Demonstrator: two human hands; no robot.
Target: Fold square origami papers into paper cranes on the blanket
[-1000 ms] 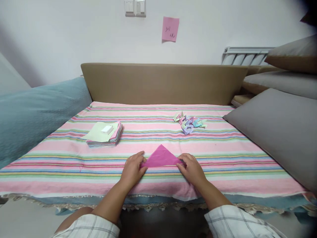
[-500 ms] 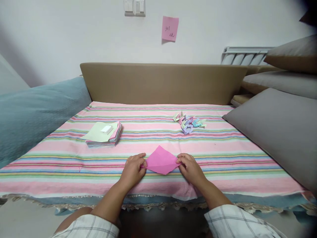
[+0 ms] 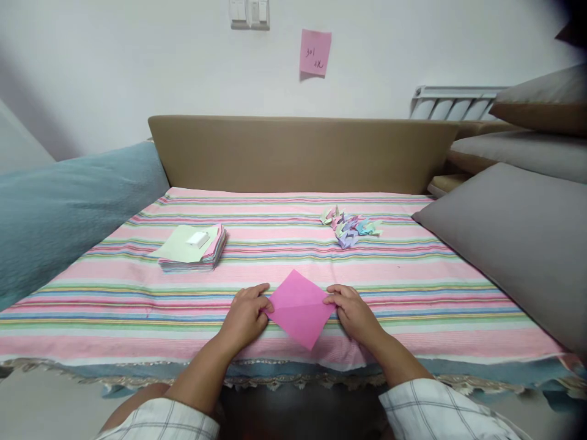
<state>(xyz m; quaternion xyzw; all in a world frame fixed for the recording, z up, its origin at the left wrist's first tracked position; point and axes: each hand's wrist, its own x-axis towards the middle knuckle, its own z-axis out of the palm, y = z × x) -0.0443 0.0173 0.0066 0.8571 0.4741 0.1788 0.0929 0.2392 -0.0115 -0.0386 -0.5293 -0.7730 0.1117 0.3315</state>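
A square sheet of pink paper [image 3: 300, 315] is spread out on the striped cloth, one corner pointing toward me, with a crease running across its middle. At its left corner my left hand [image 3: 246, 313] pinches the paper between thumb and fingers. My right hand [image 3: 353, 310] grips the opposite corner in the same way. Beyond the sheet, to the right, lies a small heap of folded paper pieces [image 3: 351, 229] in several pastel colours. A stack of coloured paper [image 3: 190, 250] sits to the left, with a small white block [image 3: 197, 239] on top.
The striped cloth [image 3: 114, 293] covers a couch seat with a brown backrest [image 3: 298, 153]. Grey cushions [image 3: 513, 238] pile up on the right, and a blue-covered armrest [image 3: 77, 208] bounds the left. A pink note [image 3: 315, 54] is stuck to the wall.
The near corner of the pink paper has come down toward me, so the sheet now lies flatter and wider as a full square. Both hands stay at its side corners.
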